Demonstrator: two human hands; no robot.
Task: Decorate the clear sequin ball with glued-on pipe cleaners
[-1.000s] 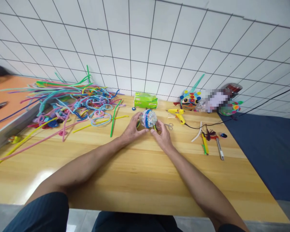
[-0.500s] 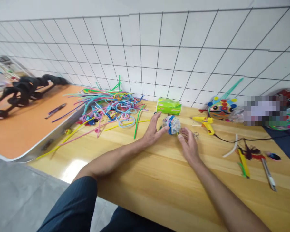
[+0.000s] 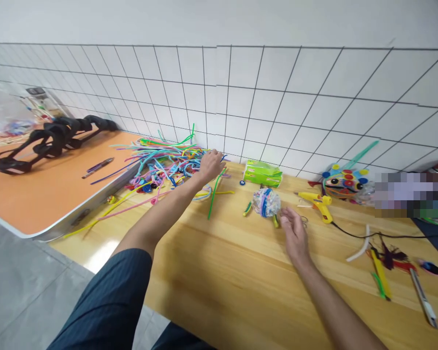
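A round, glittery ball (image 3: 266, 202) wrapped with blue and lilac bands rests on the wooden table, a small yellow-green piece (image 3: 276, 221) at its lower right. Just right of the ball is my right hand (image 3: 295, 233), fingers loosely curled and apart, with nothing visible in them. My left hand (image 3: 211, 166) is over the right edge of a heap of colourful pipe cleaners (image 3: 168, 160); its fingertips are hidden, so what they touch cannot be made out. Left of the ball lies another small green and yellow piece (image 3: 247, 209).
A green tissue pack (image 3: 263, 174) lies behind the ball. To the right are a yellow glue gun (image 3: 319, 204) with its cord, a decorated fish-like craft (image 3: 345, 182), a yellow cutter (image 3: 380, 274) and a white cutter (image 3: 423, 297). An orange table (image 3: 65, 194) adjoins at left.
My left hand has left the ball and moved left and back to the pipe cleaners. My right hand stays beside the ball. The whole view has shifted slightly.
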